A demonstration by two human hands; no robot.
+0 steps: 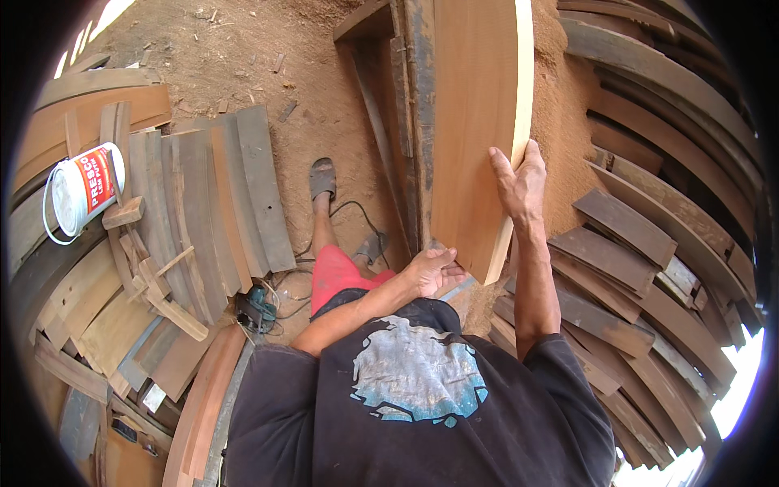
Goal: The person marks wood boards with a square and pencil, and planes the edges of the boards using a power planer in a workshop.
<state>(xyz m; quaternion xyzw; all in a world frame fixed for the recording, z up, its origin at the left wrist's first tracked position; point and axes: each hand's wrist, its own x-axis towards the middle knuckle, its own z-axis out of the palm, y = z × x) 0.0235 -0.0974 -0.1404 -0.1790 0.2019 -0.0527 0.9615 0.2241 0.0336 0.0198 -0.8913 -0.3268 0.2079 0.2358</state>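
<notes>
A long, smooth reddish-brown board [475, 114] with a pale right edge lies lengthwise over a weathered dark timber stand [414, 81]. My right hand [519, 183] grips the board's pale edge near its lower end, thumb on the upper face and fingers wrapped round the side. At the board's lower left corner, my left hand [434, 272] holds the end with its fingers curled against it, partly hidden there. Both forearms come in from my body at the bottom.
Weathered planks are stacked at left [256, 195] and right [665, 227]. A white bucket [66, 203] sits on the left pile. Below it lie offcuts and a teal power tool [256, 308] with a cable. Sawdust and chips cover the ground [235, 57] around my sandaled feet.
</notes>
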